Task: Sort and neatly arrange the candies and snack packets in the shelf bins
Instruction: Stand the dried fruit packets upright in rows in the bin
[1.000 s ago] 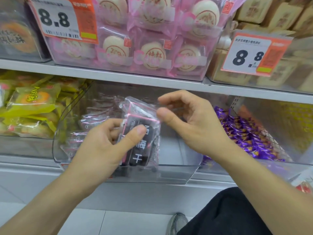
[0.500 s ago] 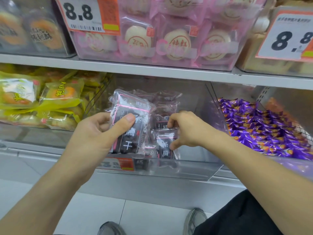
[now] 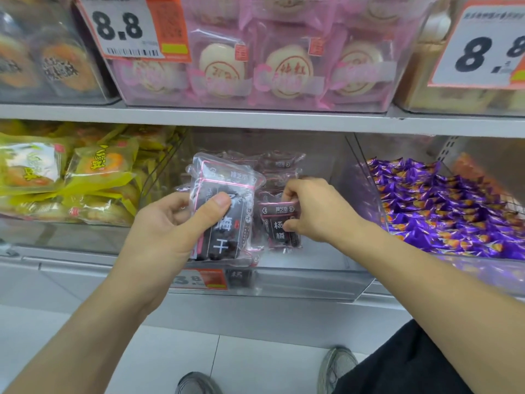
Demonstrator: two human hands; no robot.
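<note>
My left hand grips a stack of clear packets of dark dried plums, thumb across the front, held upright over the clear middle bin. To its right, my right hand pinches a smaller dark plum packet that stands upright inside the same bin. More of these packets are stacked behind, partly hidden by my hands.
Yellow snack packets fill the bin on the left; purple wrapped candies fill the bin on the right. Pink-wrapped round cakes sit on the shelf above, behind 8.8 price tags. My shoes stand on the tiled floor.
My right hand dropped from the top of the held stack into the bin and took hold of a smaller plum packet. My left hand keeps its stack.
</note>
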